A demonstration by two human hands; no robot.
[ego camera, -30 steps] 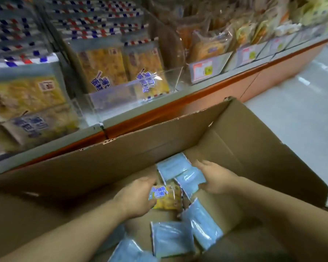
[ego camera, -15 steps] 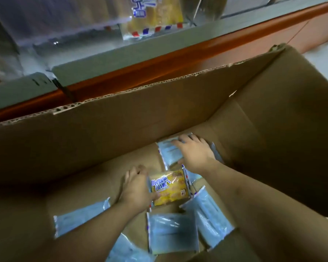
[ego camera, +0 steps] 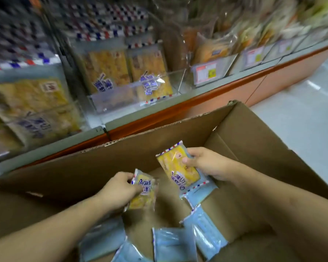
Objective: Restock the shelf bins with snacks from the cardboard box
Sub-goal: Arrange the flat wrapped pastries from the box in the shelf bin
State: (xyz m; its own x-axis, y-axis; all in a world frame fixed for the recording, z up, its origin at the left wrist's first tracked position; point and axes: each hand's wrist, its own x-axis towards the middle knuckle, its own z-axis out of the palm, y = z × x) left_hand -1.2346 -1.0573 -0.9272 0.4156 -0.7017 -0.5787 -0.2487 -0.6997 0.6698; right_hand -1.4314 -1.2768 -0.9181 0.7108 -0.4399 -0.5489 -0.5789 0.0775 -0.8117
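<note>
Both hands have risen off the cardboard box (ego camera: 159, 148) floor, left hand (ego camera: 119, 188) and right hand (ego camera: 206, 163) fingers each clamped on a snack packet (ego camera: 144, 190), lifted printed-face-up toward the clear shelf bin (ego camera: 133, 97) for stocking.

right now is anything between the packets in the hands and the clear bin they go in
Only the cardboard box's far wall and the clear bin's front lip, both to be lifted over. The left hand and right hand each hold packets inside the box.

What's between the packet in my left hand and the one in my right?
Head view: nothing between the left hand's packet and right hand's packet, only the cardboard box behind.
</note>
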